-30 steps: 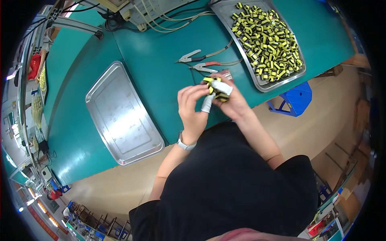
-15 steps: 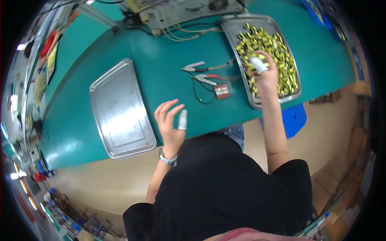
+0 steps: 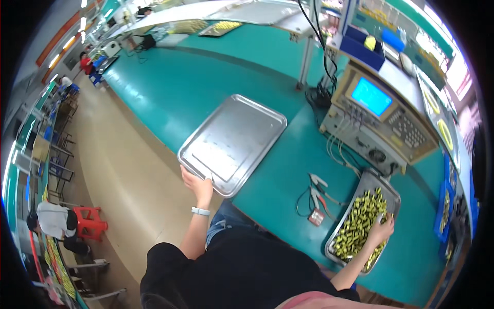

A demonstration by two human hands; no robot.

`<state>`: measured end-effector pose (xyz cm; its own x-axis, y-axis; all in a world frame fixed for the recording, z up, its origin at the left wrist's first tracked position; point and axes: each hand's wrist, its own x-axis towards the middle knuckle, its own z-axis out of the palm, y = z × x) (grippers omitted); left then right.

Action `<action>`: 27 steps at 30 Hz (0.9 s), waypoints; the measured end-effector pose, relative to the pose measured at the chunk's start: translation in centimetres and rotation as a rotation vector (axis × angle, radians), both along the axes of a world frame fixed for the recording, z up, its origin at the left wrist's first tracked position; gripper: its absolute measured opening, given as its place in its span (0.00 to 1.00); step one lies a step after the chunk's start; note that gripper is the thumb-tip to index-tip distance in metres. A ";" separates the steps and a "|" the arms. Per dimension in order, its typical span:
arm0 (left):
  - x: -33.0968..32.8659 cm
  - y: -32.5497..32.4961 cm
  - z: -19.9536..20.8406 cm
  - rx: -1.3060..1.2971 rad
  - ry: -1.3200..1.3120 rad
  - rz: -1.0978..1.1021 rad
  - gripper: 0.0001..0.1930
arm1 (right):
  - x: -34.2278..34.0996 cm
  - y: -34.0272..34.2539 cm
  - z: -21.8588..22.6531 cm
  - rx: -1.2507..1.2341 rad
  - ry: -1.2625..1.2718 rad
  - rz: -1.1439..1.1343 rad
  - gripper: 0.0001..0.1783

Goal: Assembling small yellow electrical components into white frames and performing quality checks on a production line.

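My left hand (image 3: pixel 197 186) reaches out to the near rim of an empty silver metal tray (image 3: pixel 234 141) on the teal bench. Its fingers curl over the tray's edge, and what they hold is hidden. A white band sits on that wrist. My right hand (image 3: pixel 381 231) lies palm down with fingers spread on a heap of small yellow-and-black components (image 3: pixel 360 221). These fill a second metal tray (image 3: pixel 335 243) at the right.
Clip leads with red and black wires (image 3: pixel 317 194) lie between the trays. A beige test instrument with a blue screen (image 3: pixel 383 118) stands behind them. The teal bench (image 3: pixel 206 87) runs far left. A seated person (image 3: pixel 51 221) and a red stool (image 3: pixel 88 222) are in the aisle.
My left hand moved from above my lap out to the empty tray's near rim. My right hand stayed in the component tray and sank onto the heap. The view swung sharply.
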<state>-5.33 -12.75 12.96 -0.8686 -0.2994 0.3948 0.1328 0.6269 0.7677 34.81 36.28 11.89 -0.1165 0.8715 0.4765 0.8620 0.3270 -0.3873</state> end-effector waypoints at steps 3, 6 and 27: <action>-0.2 0.4 1.3 0.619 0.023 -0.128 0.48 | -0.1 -1.0 1.3 0.008 0.029 -0.009 0.21; 1.0 -1.3 2.9 0.451 0.169 -0.062 0.43 | -1.0 -2.3 3.3 -0.068 0.031 -0.008 0.22; 14.4 -13.9 24.3 1.300 0.592 -0.281 0.35 | -6.6 4.1 -2.6 0.471 0.034 0.698 0.28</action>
<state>9.07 -26.62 37.25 -0.7670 -0.5687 0.2971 0.6239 -0.5530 0.5522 28.21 40.42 9.34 -0.5336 0.3140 0.7853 0.3928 0.9143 -0.0986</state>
